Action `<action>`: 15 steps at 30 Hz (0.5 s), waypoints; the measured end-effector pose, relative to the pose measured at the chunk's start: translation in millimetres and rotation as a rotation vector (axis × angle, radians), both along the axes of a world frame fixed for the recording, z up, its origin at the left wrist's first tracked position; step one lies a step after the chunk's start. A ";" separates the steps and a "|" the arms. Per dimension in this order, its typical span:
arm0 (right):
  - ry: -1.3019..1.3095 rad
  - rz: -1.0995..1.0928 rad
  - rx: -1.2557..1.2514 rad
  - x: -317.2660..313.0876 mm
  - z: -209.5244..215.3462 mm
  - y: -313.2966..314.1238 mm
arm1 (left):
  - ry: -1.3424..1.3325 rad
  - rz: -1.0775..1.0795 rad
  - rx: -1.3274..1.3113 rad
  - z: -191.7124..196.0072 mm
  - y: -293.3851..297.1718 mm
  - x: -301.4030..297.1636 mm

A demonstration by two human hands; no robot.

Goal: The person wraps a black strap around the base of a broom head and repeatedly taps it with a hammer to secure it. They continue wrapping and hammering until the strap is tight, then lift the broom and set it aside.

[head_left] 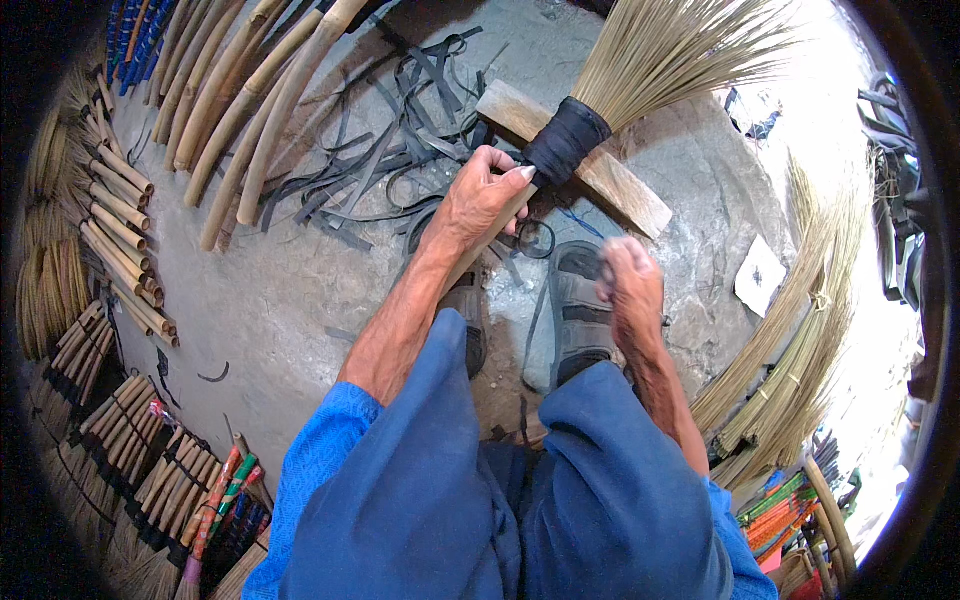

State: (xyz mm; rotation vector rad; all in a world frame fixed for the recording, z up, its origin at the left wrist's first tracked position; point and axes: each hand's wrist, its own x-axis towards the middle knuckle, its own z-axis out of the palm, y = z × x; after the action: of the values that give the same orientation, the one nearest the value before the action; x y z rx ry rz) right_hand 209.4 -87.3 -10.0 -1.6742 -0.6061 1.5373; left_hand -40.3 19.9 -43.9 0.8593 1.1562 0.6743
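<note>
A broom of pale straw (668, 52) lies angled away from me, its bristles fanning to the far right. Black rubber strip (567, 139) is wound tightly about its neck. My left hand (482, 197) grips the broom handle just below this wrapping, thumb pressed near the wrapping's edge. The neck rests across a wooden block (628, 190) on the floor. My right hand (632, 284) is apart from the broom, above my right sandal (580, 315). Its fingers are curled closed and slightly blurred; whatever is in them, if anything, is hidden.
Loose black rubber strips (400, 150) lie tangled beyond my left hand. Thick bamboo poles (270, 130) stand far left, with bundled broom handles (120, 210) along the left side. Straw bundles (790, 370) lie right, near a white paper piece (760, 275).
</note>
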 end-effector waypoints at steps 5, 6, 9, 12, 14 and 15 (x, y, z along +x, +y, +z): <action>-0.674 -0.089 0.111 120.0 -14.8 -32.9 | 0.030 -0.005 -0.025 0.0 0.9 0.3; -0.781 -0.180 0.175 148.7 -22.7 -34.5 | 0.040 -0.007 -0.029 0.9 -0.1 1.0; -1.003 -0.343 0.199 234.4 -45.4 -39.5 | 0.059 0.035 -0.007 3.9 -3.7 7.3; -1.350 -0.373 0.161 301.3 -57.4 -49.5 | 0.051 0.087 -0.017 5.1 -5.9 13.0; -1.420 -0.328 0.110 322.1 -63.9 -54.5 | 0.035 0.094 -0.001 4.3 -5.2 14.8; -1.465 -0.276 0.154 328.4 -65.2 -56.9 | 0.029 0.087 -0.008 4.2 -3.7 14.4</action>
State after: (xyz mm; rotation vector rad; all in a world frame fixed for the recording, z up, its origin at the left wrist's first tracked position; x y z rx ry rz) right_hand 537.8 -144.2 -75.3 -2.4177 -1.0651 -0.1654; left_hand -25.9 16.3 -39.7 0.8176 1.2273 0.7303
